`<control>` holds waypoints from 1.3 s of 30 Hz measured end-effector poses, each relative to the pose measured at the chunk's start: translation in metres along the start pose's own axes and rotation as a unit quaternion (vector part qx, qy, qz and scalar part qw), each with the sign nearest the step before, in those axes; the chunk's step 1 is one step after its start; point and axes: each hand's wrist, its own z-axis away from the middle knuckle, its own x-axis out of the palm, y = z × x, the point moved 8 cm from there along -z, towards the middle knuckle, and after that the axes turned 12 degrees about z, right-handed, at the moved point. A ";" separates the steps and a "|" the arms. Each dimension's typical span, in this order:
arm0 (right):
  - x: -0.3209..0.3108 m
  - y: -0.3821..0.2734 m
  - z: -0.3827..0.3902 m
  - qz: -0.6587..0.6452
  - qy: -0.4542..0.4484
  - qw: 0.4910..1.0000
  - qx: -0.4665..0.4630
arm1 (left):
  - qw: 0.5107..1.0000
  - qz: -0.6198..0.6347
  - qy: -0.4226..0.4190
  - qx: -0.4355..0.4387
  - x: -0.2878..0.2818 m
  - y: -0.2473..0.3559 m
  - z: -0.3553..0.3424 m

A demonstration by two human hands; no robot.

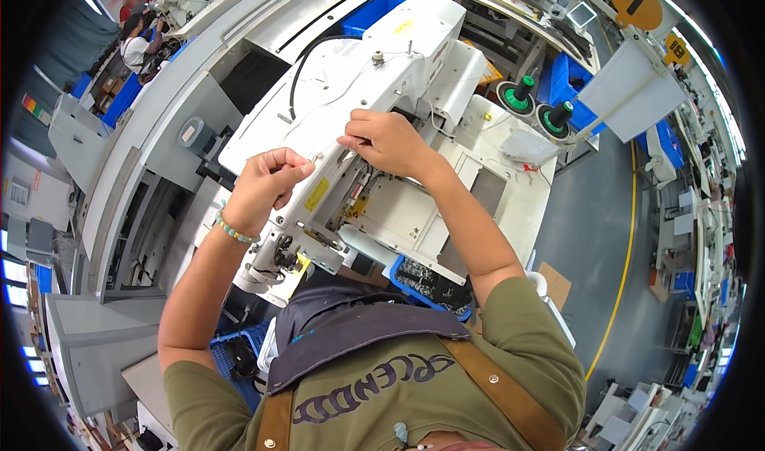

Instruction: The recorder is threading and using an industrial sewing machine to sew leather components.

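A large white sewing machine [339,100] lies under both my hands. My left hand [263,186], with a beaded bracelet on its wrist, is closed in a pinch above the machine's arm. A fine pale strand, apparently thread, shows at its fingertips. To its right, my right hand [388,142] is also closed in a pinch, thumb against fingers; what it holds is too small to make out. The two sets of fingertips are a short way apart. Pale thread [339,92] runs over the machine's top from a small metal post [378,57]. The needle area [284,256] is nearer my body.
Two thread cones, one [522,88] behind the other [559,116], stand right of the machine beside a clear plastic bag [526,147]. A blue bin of scraps [430,285] sits below the machine's near edge. A yellow floor line [625,244] marks the aisle. Other people [137,45] work at far left.
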 end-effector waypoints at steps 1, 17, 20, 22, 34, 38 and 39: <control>-0.003 -0.001 0.002 0.021 0.008 1.000 -0.001 | 1.000 -0.004 0.008 0.007 -0.001 -0.005 0.001; 0.016 -0.121 0.061 -0.063 -0.207 0.960 -0.175 | 0.923 0.349 -0.023 -0.162 0.040 -0.169 0.070; 0.028 -0.149 0.066 -0.039 -0.227 0.953 -0.196 | 0.905 0.402 0.001 -0.139 0.038 -0.146 0.070; 0.029 -0.157 0.066 -0.072 -0.161 0.960 -0.219 | 0.917 0.374 0.017 -0.141 0.041 -0.122 0.069; 0.000 -0.100 0.002 -0.183 -0.137 0.973 -0.036 | 0.956 -0.016 0.088 0.281 -0.001 -0.059 0.097; 0.011 -0.071 -0.012 -0.192 -0.086 0.977 -0.018 | 0.927 0.304 -0.009 0.221 0.000 -0.072 0.081; 0.014 -0.067 -0.010 -0.189 -0.068 0.979 -0.031 | 0.928 0.301 -0.008 0.219 -0.002 -0.072 0.083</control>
